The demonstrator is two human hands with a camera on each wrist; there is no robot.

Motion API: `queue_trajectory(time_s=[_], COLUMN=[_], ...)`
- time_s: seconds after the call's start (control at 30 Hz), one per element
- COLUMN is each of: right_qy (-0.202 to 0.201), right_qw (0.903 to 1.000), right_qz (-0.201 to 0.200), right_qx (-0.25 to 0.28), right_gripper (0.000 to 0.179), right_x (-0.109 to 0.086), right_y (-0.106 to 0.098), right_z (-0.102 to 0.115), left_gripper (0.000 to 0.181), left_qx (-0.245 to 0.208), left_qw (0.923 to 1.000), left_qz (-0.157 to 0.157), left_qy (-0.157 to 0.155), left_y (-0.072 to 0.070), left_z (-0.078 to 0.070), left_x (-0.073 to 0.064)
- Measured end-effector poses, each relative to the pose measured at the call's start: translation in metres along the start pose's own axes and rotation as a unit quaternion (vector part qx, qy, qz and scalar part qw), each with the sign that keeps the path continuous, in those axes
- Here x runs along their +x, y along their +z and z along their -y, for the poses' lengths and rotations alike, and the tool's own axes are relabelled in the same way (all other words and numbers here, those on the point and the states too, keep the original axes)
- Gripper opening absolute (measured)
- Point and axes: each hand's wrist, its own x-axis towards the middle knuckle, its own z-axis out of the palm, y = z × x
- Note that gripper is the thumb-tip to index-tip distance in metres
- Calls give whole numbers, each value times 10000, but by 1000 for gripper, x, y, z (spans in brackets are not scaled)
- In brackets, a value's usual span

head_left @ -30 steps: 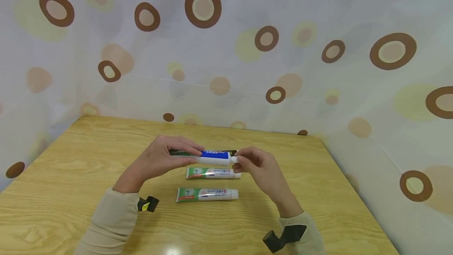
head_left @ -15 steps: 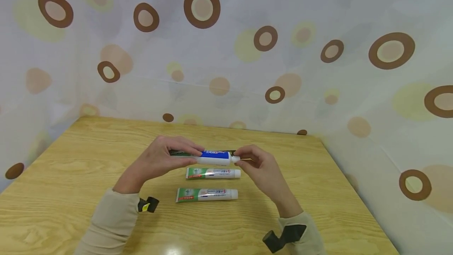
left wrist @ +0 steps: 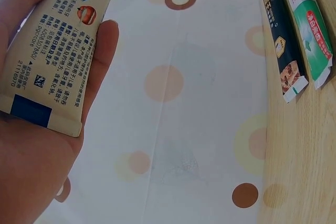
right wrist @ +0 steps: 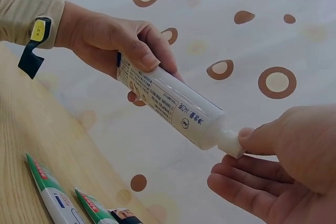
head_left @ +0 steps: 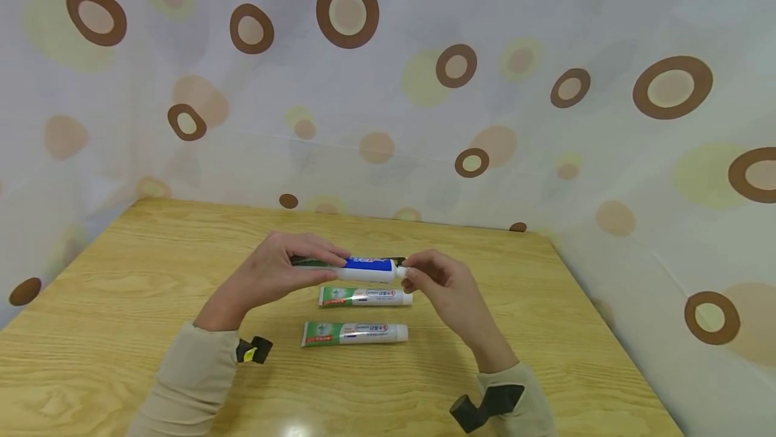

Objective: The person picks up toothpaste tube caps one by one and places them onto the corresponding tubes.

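Note:
My left hand (head_left: 275, 274) grips a blue-and-white toothpaste tube (head_left: 368, 269) by its flat end and holds it level above the table. At the other end, thumb and fingers of my right hand (head_left: 447, 292) pinch the small white cap (right wrist: 230, 143). In the right wrist view the cap sits at the tube's narrow neck, with the thumb on one side and fingers below. The left wrist view shows the tube's beige printed back (left wrist: 52, 51) against the palm. Right behind the held tube in the head view, a dark toothpaste tube (left wrist: 283, 40) lies partly hidden on the table.
Two green-and-white toothpaste tubes lie on the wooden table (head_left: 515, 396): a nearer one (head_left: 354, 334) and a farther one (head_left: 365, 297) just below the hands. All their caps point right. A patterned curtain (head_left: 388, 100) stands behind the table and along its sides.
My right thumb and fingertips have shifted slightly around the cap, dipping and coming back up. The left hand and the tube have stayed in place.

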Motion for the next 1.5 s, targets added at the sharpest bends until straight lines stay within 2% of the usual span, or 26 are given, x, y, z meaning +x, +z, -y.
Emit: queue_trajectory(time_s=[0.2, 0.57, 0.9, 1.17, 1.5], right_qy=[153, 151, -279, -86, 41], right_qw=[9999, 9995, 9996, 9999, 9995], right_qz=[-26, 169, 100, 106, 91], right_qx=[60, 208, -4, 66, 293], right_gripper=[16, 21, 22, 13, 15], right_x=[1, 2, 0, 0, 1], right_y=[0, -1, -1, -1, -1], right_z=[0, 0, 2, 2, 1], left_gripper=[17, 17, 17, 17, 18], left_qx=[3, 53, 9, -2, -23], left_qw=[10000, 9999, 10000, 10000, 10000], left_qz=[-7, -3, -12, -14, -20], left_qy=[52, 124, 81, 68, 75], left_y=[0, 1, 2, 1, 1], left_z=[1, 2, 2, 1, 1], left_x=[1, 1, 1, 0, 0])
